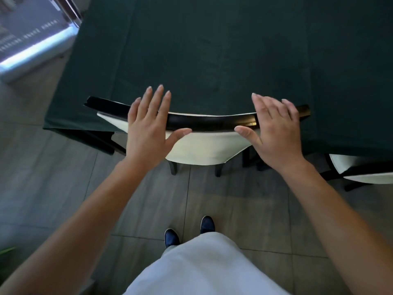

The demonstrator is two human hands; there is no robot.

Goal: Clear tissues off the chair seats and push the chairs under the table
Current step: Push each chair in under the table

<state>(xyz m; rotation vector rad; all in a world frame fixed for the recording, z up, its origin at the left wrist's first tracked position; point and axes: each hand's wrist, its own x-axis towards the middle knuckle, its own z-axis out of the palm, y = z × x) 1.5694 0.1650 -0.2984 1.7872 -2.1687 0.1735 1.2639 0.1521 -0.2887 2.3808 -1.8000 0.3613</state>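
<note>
Under the green-draped surface the chair sits nearly tucked, its seat hidden, its dark top rail running left to right straight ahead of the person. Left hand and right hand lie flat and unclenched on the rail, equally near. No tissues show.

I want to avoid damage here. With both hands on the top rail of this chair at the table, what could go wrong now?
1. The left hand and right hand lie with straight fingers over the dark top rail. They may slip if pushing harder.
2. The green tablecloth hangs at the chair back. It may catch or drag.
3. A second chair stands close on the right. Their legs may collide.
</note>
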